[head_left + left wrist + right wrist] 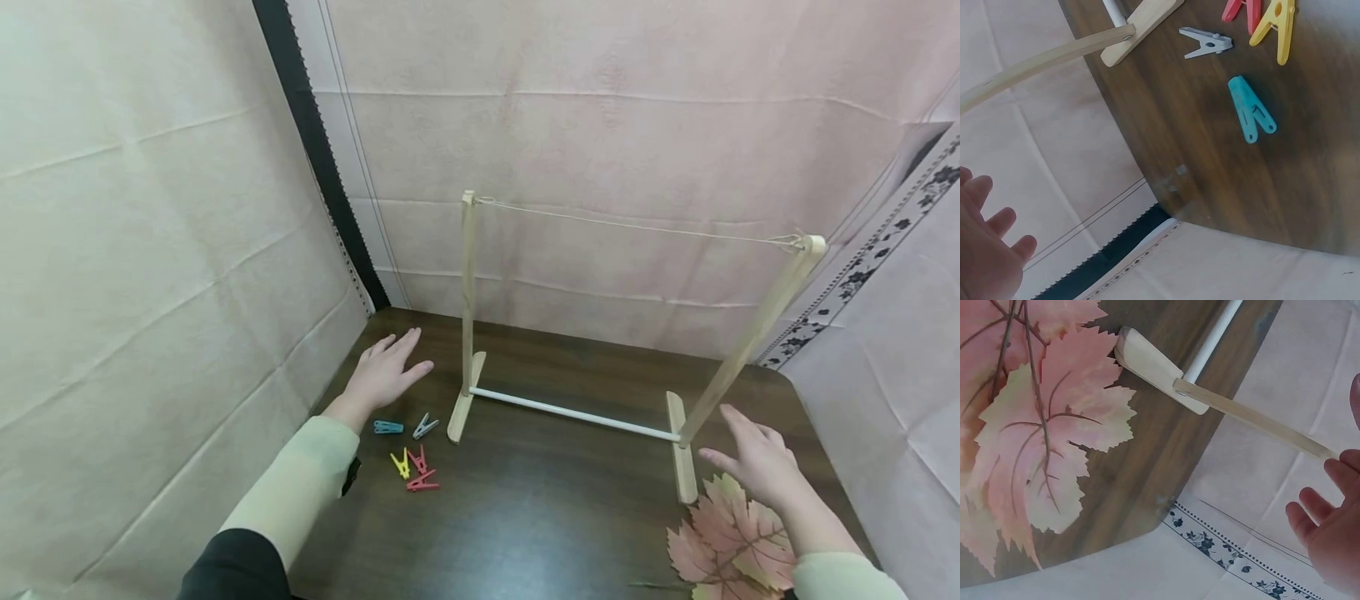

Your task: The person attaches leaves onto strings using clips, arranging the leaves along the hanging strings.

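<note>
My left hand [380, 372] hovers with spread, fairly straight fingers left of the wooden stand, holding nothing. Below it on the table lie a blue clothespin [387, 427], a grey clothespin [425, 426], a yellow clothespin [401, 463] and two red clothespins [422, 481]. My right hand [763, 460], also empty with fingers extended, is beside the stand's right foot, above pink and yellowish artificial maple leaves [723, 542]. The wooden stand [469, 292] has two posts, a white lower rod [573, 412] and a thin string [630, 222] tied between the post tops.
The dark brown wooden table [525, 517] has rounded far corners. Pale cloth [600, 150] hangs behind and at both sides, with a black band [330, 167] on the left and a floral border [862, 267] on the right.
</note>
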Demonstrator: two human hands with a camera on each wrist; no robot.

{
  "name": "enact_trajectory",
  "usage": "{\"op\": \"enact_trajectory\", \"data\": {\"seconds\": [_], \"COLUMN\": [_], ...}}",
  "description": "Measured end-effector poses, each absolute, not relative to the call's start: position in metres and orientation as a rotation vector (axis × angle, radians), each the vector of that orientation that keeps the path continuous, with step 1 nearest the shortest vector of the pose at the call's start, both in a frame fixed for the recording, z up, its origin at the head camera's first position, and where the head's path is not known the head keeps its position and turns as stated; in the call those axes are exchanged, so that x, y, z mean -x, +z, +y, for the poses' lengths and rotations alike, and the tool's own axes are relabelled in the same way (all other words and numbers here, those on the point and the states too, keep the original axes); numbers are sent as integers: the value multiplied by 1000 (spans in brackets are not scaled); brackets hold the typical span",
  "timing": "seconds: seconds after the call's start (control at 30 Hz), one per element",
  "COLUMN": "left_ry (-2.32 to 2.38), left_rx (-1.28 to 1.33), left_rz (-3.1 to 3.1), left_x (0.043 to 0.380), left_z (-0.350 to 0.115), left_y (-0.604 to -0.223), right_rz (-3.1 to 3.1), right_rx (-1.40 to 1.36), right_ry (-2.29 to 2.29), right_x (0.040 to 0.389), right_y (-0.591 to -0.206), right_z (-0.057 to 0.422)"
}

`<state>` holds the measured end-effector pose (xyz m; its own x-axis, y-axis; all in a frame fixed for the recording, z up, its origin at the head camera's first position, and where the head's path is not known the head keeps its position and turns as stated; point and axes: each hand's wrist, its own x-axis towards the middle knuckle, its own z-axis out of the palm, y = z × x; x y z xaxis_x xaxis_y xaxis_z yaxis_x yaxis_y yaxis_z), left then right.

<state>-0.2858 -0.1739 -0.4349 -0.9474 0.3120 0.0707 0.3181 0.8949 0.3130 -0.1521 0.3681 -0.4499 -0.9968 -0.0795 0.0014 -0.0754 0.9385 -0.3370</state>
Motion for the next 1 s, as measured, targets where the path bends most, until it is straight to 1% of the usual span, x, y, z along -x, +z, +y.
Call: {"op": "enact_trajectory", "data": {"seconds": [0.47,1.0], "left_ry": [-720,-948], "left_rx": [440,324], "left_rz": [-3041,-3025], "left_x": [292,295], "left_z": [-179,-178], "left_y": [-460,-482], "right_rz": [3083,2955], "right_rx": [224,186], "right_ry": [-681,-783], "right_x": [148,139], "right_y": [-467,-482], "right_z": [368,363]}}
